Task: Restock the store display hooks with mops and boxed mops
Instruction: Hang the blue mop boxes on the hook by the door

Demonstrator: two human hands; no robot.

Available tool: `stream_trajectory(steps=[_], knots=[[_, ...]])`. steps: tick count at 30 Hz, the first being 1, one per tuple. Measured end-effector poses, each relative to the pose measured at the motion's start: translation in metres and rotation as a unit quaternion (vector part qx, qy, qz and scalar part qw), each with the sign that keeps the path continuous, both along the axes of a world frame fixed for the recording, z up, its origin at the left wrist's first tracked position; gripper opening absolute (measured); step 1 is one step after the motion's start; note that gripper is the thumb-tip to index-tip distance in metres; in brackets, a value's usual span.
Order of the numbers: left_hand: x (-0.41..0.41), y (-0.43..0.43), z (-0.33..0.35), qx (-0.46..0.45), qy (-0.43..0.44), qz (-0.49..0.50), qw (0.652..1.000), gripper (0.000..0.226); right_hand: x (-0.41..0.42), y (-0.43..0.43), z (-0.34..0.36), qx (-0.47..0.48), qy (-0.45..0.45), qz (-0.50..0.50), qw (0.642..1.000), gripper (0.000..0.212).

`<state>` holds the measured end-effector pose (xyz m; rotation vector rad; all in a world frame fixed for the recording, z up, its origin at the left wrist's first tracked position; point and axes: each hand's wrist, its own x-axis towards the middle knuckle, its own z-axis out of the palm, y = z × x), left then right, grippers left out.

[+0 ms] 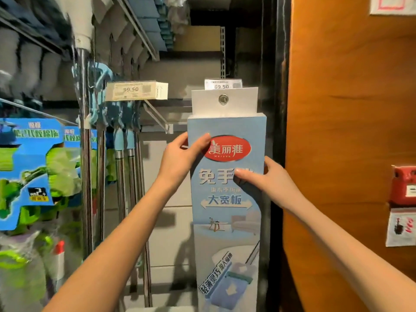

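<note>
left hand (180,157) grasps boxed mop (227,210) edge | right hand (267,180) grips opposite edge | white tab (224,101) seemingly on hook

a red box (404,185) hangs on the orange wall (349,131) above a paper notice (400,228); price tags read 99.50 (135,90) and 69.50 (222,84).
</note>
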<state>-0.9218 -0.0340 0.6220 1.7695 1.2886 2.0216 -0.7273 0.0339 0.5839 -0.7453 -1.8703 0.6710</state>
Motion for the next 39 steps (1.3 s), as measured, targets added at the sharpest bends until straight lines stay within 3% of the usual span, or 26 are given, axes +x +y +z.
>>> stream_trajectory(steps=[4,10,16,21,29,36,39], knots=[[-0.005,0.008,-0.002,0.014,-0.021,-0.019,1.000,0.034,-0.007,0.005,0.005,0.000,-0.014,-0.013,1.000,0.063],[-0.009,0.012,-0.016,0.021,-0.014,-0.024,0.999,0.032,-0.013,0.013,-0.018,-0.005,-0.012,-0.015,1.000,0.079],[-0.017,0.024,-0.017,0.014,-0.030,-0.017,0.999,0.012,-0.026,0.021,-0.023,-0.018,0.011,-0.011,1.000,0.074],[-0.020,0.030,-0.009,0.025,-0.026,-0.026,0.999,0.022,-0.033,0.023,-0.024,-0.007,0.061,0.000,0.998,0.072],[-0.022,0.037,-0.013,0.044,-0.004,-0.039,0.998,0.030,-0.040,0.017,-0.037,-0.005,0.154,0.022,0.988,0.043],[-0.021,0.041,-0.011,0.045,-0.011,-0.050,0.998,0.031,-0.038,0.020,-0.038,-0.010,0.170,0.041,0.985,0.029],[-0.025,0.050,-0.015,0.027,-0.035,-0.043,0.998,0.021,-0.044,0.027,-0.040,-0.024,0.168,0.050,0.984,0.029]])
